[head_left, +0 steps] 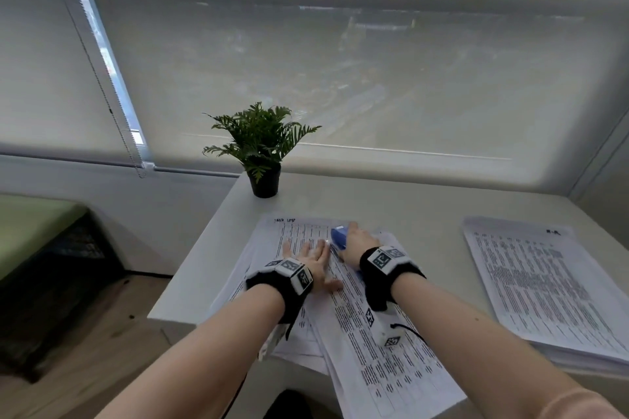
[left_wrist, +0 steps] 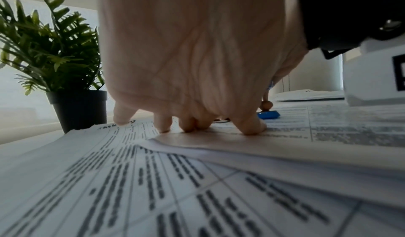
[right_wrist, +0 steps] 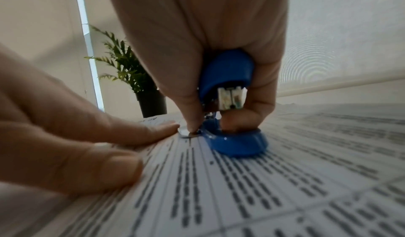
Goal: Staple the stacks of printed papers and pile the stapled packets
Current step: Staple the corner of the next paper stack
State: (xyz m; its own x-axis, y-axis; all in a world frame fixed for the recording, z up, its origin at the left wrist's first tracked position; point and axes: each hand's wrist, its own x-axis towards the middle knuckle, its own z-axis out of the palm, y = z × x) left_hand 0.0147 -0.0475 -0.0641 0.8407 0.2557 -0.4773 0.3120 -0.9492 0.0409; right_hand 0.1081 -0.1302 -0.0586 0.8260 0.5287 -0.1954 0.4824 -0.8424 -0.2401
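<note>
Soft daylight is coming through the blinds [head_left: 374, 71], leaving the head view evenly lit but hazy, with straight edges bowing toward the corners. In both wrist views the palms are sitting backlit and dim, and the nearest print on the papers [left_wrist: 153, 188] is smearing out of focus. A moiré ring pattern is showing on the blind in the right wrist view.

White table [head_left: 401, 211]: potted fern [head_left: 262, 150] at far left corner; overlapping printed sheets [head_left: 367, 343] centre; paper stack [head_left: 541, 286] right.
</note>
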